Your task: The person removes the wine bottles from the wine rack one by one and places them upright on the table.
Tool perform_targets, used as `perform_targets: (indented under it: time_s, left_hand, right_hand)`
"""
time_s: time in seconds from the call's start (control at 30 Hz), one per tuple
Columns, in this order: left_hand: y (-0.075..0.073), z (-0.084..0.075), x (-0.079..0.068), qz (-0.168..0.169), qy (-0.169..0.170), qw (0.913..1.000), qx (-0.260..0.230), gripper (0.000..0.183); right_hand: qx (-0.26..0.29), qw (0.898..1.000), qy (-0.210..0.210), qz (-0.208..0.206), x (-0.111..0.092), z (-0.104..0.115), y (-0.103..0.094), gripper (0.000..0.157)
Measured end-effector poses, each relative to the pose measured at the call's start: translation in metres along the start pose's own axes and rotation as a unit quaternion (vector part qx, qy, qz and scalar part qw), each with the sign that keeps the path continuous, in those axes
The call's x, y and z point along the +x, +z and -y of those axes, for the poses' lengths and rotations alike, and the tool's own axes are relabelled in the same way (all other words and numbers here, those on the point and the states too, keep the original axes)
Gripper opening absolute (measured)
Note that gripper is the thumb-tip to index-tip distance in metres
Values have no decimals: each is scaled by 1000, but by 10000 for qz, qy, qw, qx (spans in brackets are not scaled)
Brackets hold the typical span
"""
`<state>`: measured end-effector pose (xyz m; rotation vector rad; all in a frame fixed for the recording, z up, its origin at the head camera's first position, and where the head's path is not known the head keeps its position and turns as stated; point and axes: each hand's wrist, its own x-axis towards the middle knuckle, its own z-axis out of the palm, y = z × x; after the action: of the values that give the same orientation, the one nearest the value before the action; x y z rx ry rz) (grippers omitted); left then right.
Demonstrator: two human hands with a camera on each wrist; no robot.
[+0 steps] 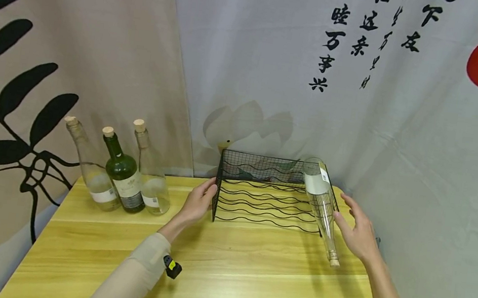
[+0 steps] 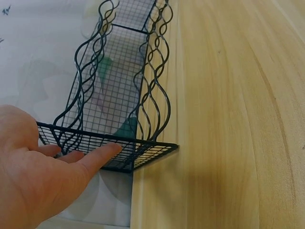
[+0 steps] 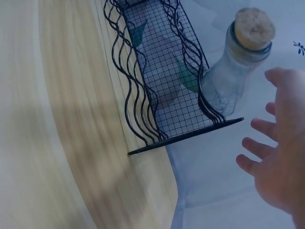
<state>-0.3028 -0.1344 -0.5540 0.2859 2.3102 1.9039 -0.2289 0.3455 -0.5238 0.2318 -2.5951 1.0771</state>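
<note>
A black wire wine rack [image 1: 263, 169] with wavy rails and mesh ends stands at the back of the table. Across its right end lies a clear glass bottle [image 1: 317, 184], its corked neck pointing toward me and slanting down past the front rail. My left hand [image 1: 196, 202] rests at the rack's left end, fingers extended along the mesh panel; in the left wrist view some fingertips [image 2: 108, 149] overlap the panel's edge. Just right of the bottle, my right hand [image 1: 358, 233] is spread with nothing in it. The cork [image 3: 255, 29] shows close up in the right wrist view.
Three corked bottles stand at the table's back left: a clear one [image 1: 98, 181], a green one [image 1: 124, 174] and another clear one [image 1: 151, 185]. A printed cloth [image 1: 267, 63] hangs right behind the table [image 1: 227, 277]. The table's right edge runs below my right hand.
</note>
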Motion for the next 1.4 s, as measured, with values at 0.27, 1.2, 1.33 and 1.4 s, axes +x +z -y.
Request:
perform_targets:
  time_s: [0.27,1.2,1.33,1.4]
  left_hand:
    - [0,1,0,-37,-26,10000,52,60]
    - [0,0,-1,-38,-43,10000,42,59]
    - [0,-1,-1,-46,-53,10000,31,59]
    - [0,-1,0,-39,-47,10000,36,59]
  right_hand:
    - [-330,9986,-410,22,-11,3,-3,68]
    - [-1076,9762,-1875,-178,-40,10,-10,63]
    - [-1228,9640,-2345,-239,-41,9,-10,71]
    - [-1345,9562,-2591,-210,-42,8,-10,75]
